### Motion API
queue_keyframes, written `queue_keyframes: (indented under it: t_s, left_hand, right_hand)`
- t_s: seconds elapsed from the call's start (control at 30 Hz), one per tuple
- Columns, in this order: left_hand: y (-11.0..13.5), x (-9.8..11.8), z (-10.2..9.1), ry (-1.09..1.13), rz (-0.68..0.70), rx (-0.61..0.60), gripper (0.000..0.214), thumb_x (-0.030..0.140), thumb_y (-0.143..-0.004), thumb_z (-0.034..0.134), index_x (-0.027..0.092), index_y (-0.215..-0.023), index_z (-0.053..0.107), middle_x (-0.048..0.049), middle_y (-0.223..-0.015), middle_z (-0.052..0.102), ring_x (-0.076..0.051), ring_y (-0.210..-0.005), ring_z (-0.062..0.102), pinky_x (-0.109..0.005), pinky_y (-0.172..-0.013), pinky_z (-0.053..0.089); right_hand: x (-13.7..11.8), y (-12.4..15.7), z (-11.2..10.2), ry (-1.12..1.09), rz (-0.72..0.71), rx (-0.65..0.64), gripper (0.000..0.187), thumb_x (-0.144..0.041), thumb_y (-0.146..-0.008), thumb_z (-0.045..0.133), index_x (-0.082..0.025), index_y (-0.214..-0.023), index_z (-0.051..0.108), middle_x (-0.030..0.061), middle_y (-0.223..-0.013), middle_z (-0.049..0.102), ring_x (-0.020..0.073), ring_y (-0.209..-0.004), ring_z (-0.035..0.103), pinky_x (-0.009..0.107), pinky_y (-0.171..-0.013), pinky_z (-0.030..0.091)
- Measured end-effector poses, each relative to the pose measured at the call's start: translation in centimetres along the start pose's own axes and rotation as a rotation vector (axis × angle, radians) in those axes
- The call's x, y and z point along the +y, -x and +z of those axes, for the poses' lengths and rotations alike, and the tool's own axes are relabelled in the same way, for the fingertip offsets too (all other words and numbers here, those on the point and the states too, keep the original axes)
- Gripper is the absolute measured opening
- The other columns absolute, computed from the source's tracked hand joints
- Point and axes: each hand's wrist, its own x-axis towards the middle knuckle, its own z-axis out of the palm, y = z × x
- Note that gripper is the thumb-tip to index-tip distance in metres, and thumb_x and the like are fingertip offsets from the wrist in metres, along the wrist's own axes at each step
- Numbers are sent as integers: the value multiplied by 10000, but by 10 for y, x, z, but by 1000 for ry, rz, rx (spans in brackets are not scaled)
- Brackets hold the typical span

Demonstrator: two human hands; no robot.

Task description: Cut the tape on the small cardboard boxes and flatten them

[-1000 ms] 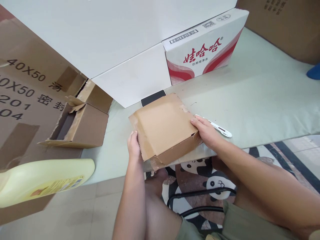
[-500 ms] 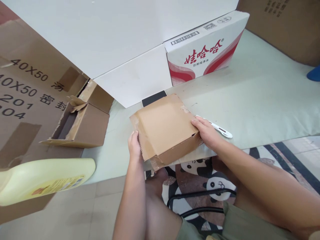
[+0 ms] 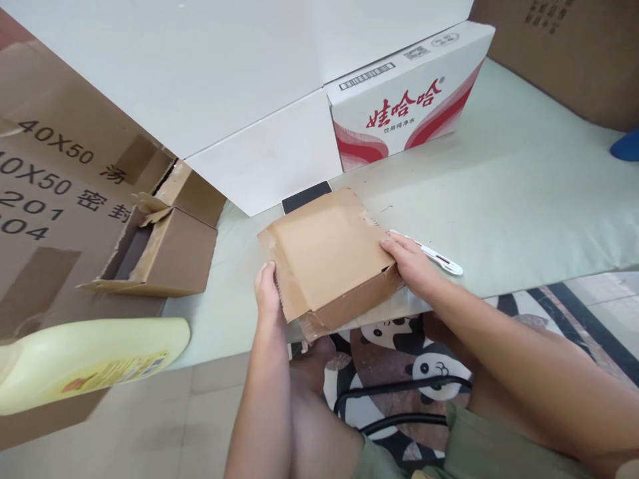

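Note:
A small brown cardboard box (image 3: 329, 249) is gripped between both hands at the front edge of the table. My left hand (image 3: 268, 293) is closed on its left end, where clear tape and a ragged edge show. On the right end, my right hand (image 3: 412, 263) has its thumb on top and its other fingers hidden beneath. A white utility knife (image 3: 442, 258) lies on the table just beyond my right hand. Behind the box, a dark flat object (image 3: 306, 197) is partly covered.
The table has a pale green cover (image 3: 519, 173). At the back stand a white box with red lettering (image 3: 404, 123) and a large white panel (image 3: 259, 156). To the left are an opened carton (image 3: 174, 253) and a pale yellow bottle (image 3: 100, 359). A blue object (image 3: 626, 146) sits far right.

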Motion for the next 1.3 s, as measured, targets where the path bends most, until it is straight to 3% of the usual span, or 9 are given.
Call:
queue_keyframes:
  t_s: [0.87, 1.3]
  left_hand:
    - [-3, -7, -3, 5, -3, -8, 323, 481, -612, 665, 196, -641, 516, 27, -631, 516, -138, -601, 491, -268, -569, 407]
    - [0, -5, 0, 15, -32, -9, 326, 487, -598, 672, 197, -651, 534, 24, -627, 537, -139, -590, 505, -267, -554, 422]
  right_hand:
    - [-4, 1, 0, 54, 5, 28, 227, -474, -832, 527, -284, -774, 637, 11, -913, 694, 263, -947, 595, 411, -896, 446]
    - [0, 0, -1, 54, 4, 14, 253, -491, -848, 508, -279, -825, 646, 8, -929, 691, 252, -942, 609, 407, -889, 460]
